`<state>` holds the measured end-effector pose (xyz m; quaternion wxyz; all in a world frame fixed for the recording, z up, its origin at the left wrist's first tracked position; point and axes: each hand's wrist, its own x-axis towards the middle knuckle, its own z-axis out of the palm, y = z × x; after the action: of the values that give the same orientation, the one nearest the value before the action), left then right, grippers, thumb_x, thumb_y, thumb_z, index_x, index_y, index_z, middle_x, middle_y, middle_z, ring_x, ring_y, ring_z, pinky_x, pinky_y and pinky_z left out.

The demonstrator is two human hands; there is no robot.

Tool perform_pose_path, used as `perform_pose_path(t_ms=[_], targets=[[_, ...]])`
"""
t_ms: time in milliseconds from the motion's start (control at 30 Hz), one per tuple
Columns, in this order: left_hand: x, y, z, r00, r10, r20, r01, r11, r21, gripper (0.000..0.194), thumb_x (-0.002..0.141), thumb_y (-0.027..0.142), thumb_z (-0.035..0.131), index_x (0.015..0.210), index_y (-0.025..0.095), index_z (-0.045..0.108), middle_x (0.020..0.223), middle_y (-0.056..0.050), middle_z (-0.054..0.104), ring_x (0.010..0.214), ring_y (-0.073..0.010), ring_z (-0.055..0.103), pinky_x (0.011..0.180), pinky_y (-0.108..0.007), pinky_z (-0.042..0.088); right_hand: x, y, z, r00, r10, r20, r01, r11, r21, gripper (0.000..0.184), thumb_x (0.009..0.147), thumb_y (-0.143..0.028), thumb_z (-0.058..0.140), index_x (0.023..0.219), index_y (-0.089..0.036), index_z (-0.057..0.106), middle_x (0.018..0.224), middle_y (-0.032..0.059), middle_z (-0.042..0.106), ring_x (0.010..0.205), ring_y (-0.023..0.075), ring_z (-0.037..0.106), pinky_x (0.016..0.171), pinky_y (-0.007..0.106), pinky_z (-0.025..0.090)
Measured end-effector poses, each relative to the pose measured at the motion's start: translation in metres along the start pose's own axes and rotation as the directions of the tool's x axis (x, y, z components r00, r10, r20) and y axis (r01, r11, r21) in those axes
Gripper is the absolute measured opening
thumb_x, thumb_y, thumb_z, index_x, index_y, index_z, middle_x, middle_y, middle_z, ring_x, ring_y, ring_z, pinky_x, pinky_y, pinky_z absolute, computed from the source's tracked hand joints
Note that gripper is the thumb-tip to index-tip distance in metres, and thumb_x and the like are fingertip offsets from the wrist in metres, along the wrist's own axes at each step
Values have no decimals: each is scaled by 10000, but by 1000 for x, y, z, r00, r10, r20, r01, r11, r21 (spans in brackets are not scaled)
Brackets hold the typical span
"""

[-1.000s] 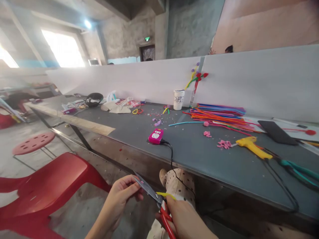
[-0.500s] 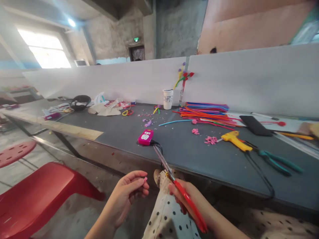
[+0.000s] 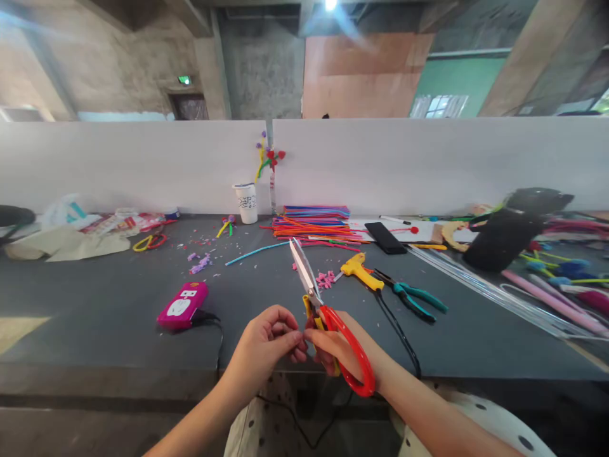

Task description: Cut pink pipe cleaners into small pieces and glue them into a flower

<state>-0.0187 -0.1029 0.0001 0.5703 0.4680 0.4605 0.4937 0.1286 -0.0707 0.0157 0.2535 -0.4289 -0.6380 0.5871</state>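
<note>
My right hand [image 3: 346, 335] grips large scissors [image 3: 352, 355] with red handles, blades pointing up and away over the table. A yellow strip or part [image 3: 320, 324] shows beside the handle. My left hand [image 3: 269, 339] is closed, thumb and fingers pinched together close to the right fingertips; what it holds is hidden. Beyond the blades lies a small heap of pink pieces [image 3: 326, 279]. A yellow glue gun [image 3: 364, 273] rests to its right, beside teal-handled pliers [image 3: 419, 301]. Bundled pipe cleaners [image 3: 311, 227] lie at the back, with a light-blue one [image 3: 257, 252] apart.
On the left are a magenta box [image 3: 183, 306] with a cable, purple pieces [image 3: 202, 263], small scissors [image 3: 150, 242] and crumpled paper [image 3: 90, 241]. A paper cup [image 3: 246, 206] stands by the white partition [image 3: 409, 165]. Rightward are a phone [image 3: 385, 237], clear rods [image 3: 471, 292] and a black object [image 3: 504, 235].
The view has swung right and both hands have come up to the table's near edge, closer together. The pink bit seen in my left fingers is now hidden. The scissors stay in my right hand.
</note>
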Motion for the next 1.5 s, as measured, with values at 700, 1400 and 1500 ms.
perform_pose_path(t_ms=[700, 1400, 1500], targets=[[103, 2, 22, 991, -52, 122, 57, 998, -37, 115, 608, 187, 705, 690, 156, 629, 609, 10, 603, 580, -111, 539, 588, -226, 418, 49, 25, -49, 961, -75, -266, 167, 924, 345, 334, 783, -391, 473, 523, -198, 390, 365, -72, 380, 343, 89, 419, 431, 240, 404], [100, -5, 16, 978, -144, 148, 132, 987, 90, 48, 636, 181, 638, 611, 140, 634, 539, 8, 553, 517, -106, 491, 527, -219, 385, 44, 20, -52, 958, -38, -284, 29, 999, -36, 167, 764, -354, 526, 736, -192, 495, 538, -57, 472, 380, 57, 408, 367, 165, 357], [101, -4, 16, 989, -127, 74, 124, 991, 48, 99, 641, 231, 658, 608, 143, 624, 519, 8, 552, 506, -104, 487, 540, -222, 384, 45, 20, -53, 950, -13, -312, 13, 1000, -2, 143, 749, -329, 536, 754, -188, 509, 522, -65, 445, 360, 50, 374, 343, 159, 328]])
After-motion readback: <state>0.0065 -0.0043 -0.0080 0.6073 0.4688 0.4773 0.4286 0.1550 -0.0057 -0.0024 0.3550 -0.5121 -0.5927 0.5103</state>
